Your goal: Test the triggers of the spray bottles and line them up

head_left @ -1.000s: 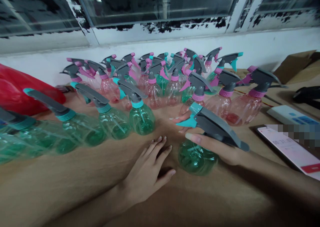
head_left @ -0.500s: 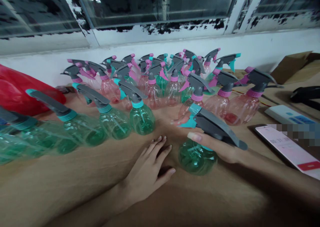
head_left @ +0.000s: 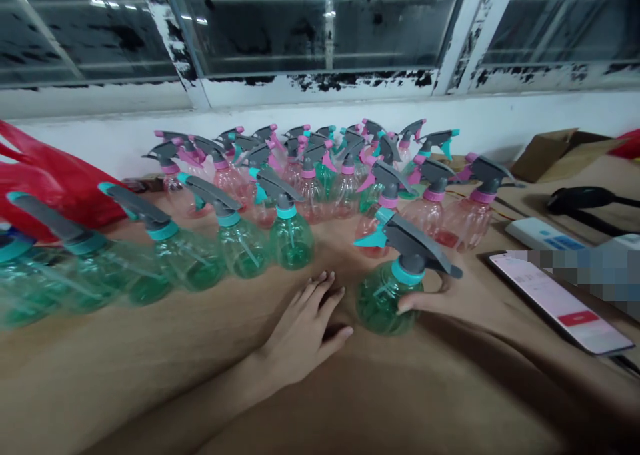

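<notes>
- The right hand (head_left: 447,298) holds a green spray bottle (head_left: 381,300) by its round belly: the thumb lies on the near side and the fingers curl behind, below the grey trigger head (head_left: 417,243).
- The bottle stands upright on the brown table (head_left: 150,355), its teal nozzle pointing away from the grip, to the left.
- The left hand (head_left: 306,328) lies flat and spread on the table, just left of the held bottle and not touching it.
- Further left of the grip is a row of green bottles (head_left: 291,243); beyond it are pink bottles (head_left: 430,211); to its right lies a phone (head_left: 555,301).
- It looks like the bottle is being stood down; letting go calls for a flat, steady base.
- A second ago the right hand gripped higher, at the neck, and the bottle leaned toward the camera.
</notes>
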The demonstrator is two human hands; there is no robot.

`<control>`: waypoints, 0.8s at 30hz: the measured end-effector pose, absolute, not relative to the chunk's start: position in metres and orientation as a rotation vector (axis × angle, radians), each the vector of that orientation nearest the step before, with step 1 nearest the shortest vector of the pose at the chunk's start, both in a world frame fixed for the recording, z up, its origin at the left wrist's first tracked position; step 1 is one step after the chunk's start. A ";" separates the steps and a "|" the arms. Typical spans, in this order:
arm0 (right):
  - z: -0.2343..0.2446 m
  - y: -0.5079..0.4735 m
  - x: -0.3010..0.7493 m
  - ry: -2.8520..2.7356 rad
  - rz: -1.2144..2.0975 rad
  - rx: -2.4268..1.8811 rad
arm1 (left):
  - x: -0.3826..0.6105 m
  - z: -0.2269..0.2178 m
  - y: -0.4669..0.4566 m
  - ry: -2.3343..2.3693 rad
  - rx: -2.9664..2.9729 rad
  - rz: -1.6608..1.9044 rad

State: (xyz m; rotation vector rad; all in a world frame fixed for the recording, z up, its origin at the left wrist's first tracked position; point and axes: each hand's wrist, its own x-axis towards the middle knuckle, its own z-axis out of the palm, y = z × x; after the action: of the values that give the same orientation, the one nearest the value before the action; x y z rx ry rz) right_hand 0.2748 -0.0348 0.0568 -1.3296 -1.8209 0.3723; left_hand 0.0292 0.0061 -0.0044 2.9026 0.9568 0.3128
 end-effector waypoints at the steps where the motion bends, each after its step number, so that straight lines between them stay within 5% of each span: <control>1: 0.054 -0.039 0.276 -1.837 0.359 -1.353 | 0.029 -0.004 0.006 0.956 2.901 0.317; 24: 0.067 0.042 0.226 -1.841 0.143 -1.593 | 0.033 -0.010 -0.007 1.171 2.998 0.587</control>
State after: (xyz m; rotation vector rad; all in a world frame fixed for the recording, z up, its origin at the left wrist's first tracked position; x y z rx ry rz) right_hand 0.2263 0.0421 0.0669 -1.5931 -1.8414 0.1427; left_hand 0.0334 -0.0072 -0.0096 2.9979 1.1712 0.5874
